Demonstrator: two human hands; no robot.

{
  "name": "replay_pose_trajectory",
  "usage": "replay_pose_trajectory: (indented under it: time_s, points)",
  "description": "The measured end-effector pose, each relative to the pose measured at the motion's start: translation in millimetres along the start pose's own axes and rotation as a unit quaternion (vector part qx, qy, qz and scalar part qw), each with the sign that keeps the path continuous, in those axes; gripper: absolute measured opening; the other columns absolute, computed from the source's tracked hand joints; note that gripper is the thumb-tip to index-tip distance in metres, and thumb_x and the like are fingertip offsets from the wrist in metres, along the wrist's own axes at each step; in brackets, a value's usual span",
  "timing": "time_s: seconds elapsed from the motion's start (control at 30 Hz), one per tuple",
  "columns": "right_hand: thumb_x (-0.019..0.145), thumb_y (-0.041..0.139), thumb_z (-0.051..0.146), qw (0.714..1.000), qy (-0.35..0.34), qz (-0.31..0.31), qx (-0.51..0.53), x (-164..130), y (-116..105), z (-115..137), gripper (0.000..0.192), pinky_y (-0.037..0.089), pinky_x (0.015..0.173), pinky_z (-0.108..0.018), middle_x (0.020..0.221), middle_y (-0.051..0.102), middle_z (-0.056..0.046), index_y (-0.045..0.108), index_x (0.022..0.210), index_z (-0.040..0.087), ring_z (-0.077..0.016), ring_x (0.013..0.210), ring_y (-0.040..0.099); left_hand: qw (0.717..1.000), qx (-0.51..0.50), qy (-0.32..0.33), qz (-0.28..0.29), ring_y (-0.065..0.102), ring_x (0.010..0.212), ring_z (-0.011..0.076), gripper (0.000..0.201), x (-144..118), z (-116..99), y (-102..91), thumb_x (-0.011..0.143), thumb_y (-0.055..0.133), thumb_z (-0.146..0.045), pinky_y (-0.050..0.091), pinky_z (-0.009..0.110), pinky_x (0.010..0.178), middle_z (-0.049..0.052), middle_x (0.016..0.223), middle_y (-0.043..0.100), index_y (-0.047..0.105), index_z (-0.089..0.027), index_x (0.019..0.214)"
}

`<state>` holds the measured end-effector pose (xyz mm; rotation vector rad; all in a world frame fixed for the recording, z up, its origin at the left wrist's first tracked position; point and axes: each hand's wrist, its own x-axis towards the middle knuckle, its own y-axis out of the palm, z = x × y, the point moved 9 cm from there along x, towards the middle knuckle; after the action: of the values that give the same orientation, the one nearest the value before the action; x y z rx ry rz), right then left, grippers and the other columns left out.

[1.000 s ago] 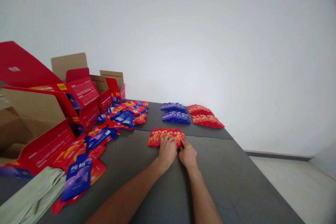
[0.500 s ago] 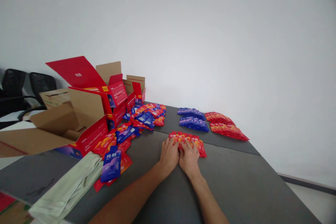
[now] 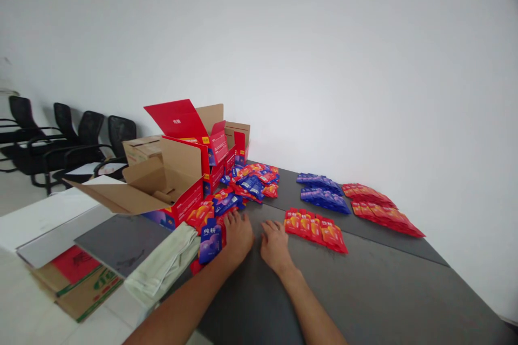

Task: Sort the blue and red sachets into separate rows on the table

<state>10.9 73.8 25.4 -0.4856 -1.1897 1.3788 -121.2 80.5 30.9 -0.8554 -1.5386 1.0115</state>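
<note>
My left hand is at the right edge of a loose heap of red and blue pouches. Its fingers are apart and reach over the red pouches there; the fingertips partly hide what they touch. Just left of it lies a blue pouch with purple fruit printed on it. On the bare table, my right hand rests with fingers spread and nothing in them. To its right, a row of overlapping red pouches lies flat, apart from the hand.
Behind the row are blue pouch stacks and red pouch stacks. Open red cartons line the left side, with a folded pale green cloth in front. Black chairs stand far left. The dark table meets a white wall.
Both hands have left the row of red pouches and moved left, the left one to the heap. The view has turned left, showing more chairs and boxes.
</note>
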Motion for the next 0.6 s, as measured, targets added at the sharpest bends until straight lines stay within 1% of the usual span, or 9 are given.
replay_pose_trajectory:
  time_s: [0.1,0.13,0.2,0.33,0.47,0.6]
  points:
    - [0.084,0.045,0.015,1.0,-0.001,0.01,0.017,-2,7,10,0.044,0.037,0.099,-0.038,0.134,0.057,-0.006,0.062,0.124,0.024,-0.0275,0.126,0.042,0.999,0.024,-0.035,-0.002,0.046,0.124,0.0437,0.052,-1,19,2.5,0.084,0.055,-0.038,0.021,0.058,0.104,0.03,0.132,0.052,0.059,-0.007,0.125]
    - [0.084,0.045,0.015,1.0,0.0,0.012,0.02,-3,7,11,0.044,0.038,0.099,-0.038,0.133,0.058,-0.006,0.063,0.123,0.024,-0.0273,0.125,0.043,0.999,0.027,-0.041,0.0,0.045,0.124,0.0445,0.054,-1,21,5.0,0.084,0.055,-0.04,0.02,0.059,0.105,0.03,0.132,0.052,0.059,-0.006,0.125]
    - [0.084,0.045,0.015,1.0,0.001,0.013,0.023,-4,7,11,0.044,0.038,0.098,-0.037,0.132,0.058,-0.007,0.063,0.123,0.024,-0.027,0.124,0.044,0.999,0.021,-0.037,0.01,0.045,0.125,0.0443,0.053,-2,19,11.9,0.085,0.053,-0.041,0.019,0.059,0.105,0.03,0.131,0.053,0.059,-0.006,0.124]
    - [0.084,0.045,0.015,1.0,0.004,0.009,0.022,-7,3,2,0.043,0.039,0.098,-0.038,0.132,0.058,-0.007,0.064,0.121,0.022,-0.0272,0.123,0.046,0.999,-0.024,0.01,0.038,0.046,0.126,0.0409,0.047,-6,-4,24.6,0.088,0.047,-0.035,0.023,0.058,0.105,0.029,0.131,0.054,0.059,-0.007,0.124]
    - [0.083,0.046,0.014,1.0,0.013,-0.005,0.023,-12,-3,-16,0.043,0.04,0.099,-0.037,0.132,0.059,-0.007,0.065,0.121,0.021,-0.0268,0.122,0.047,0.995,-0.065,0.044,0.066,0.044,0.129,0.0382,0.045,-11,-27,30.9,0.088,0.044,-0.024,0.027,0.055,0.105,0.027,0.135,0.052,0.057,-0.007,0.128]
    - [0.083,0.046,0.013,0.999,0.021,-0.02,0.028,-16,-11,-37,0.043,0.04,0.1,-0.038,0.129,0.061,-0.008,0.066,0.12,0.021,-0.0261,0.121,0.05,0.983,-0.122,0.104,0.091,0.044,0.13,0.0289,0.05,-11,-50,37.0,0.084,0.04,-0.012,0.03,0.045,0.108,0.02,0.135,0.054,0.052,-0.009,0.133]
